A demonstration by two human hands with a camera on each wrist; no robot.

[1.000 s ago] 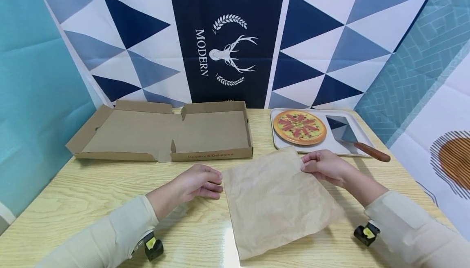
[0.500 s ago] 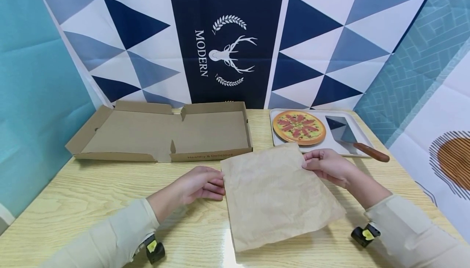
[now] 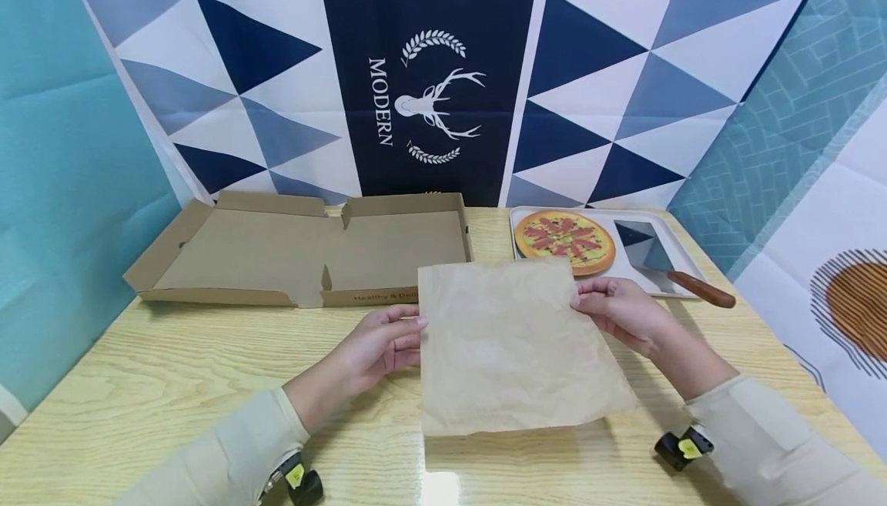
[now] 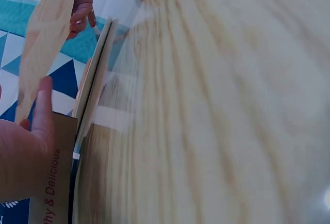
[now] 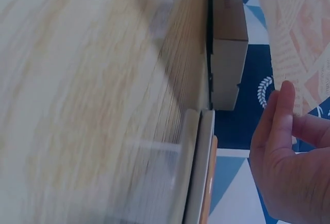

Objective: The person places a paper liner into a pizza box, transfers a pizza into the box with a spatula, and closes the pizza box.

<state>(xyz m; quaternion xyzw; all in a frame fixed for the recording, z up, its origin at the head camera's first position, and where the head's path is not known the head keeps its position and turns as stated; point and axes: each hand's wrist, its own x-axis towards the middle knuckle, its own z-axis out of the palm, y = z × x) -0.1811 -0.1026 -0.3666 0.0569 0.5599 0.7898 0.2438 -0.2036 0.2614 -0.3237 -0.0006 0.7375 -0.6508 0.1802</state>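
A square sheet of brown paper (image 3: 516,344) is held up above the table, its near edge lifted off the wood. My left hand (image 3: 381,344) pinches the left edge, thumb on the front and the other fingers partly hidden behind. At the upper right edge, my right hand (image 3: 620,313) pinches the sheet between thumb and fingers. The right wrist view shows faint reddish print on the paper's far side (image 5: 304,38). In the left wrist view, the sheet (image 4: 46,43) appears nearly edge-on beside the left thumb.
An unfolded cardboard pizza box (image 3: 270,248) lies at the back left, partly behind the paper. Back right, a white tray (image 3: 634,279) carries a pizza (image 3: 564,240) and a pizza server with a wooden handle (image 3: 701,289). A patterned cloth backdrop (image 3: 430,105) stands behind the table.
The paper has risen and levelled out, its near edge lifting and its far edge now overlapping the pizza box's corner and pizza. The left thumb has come onto the left edge.
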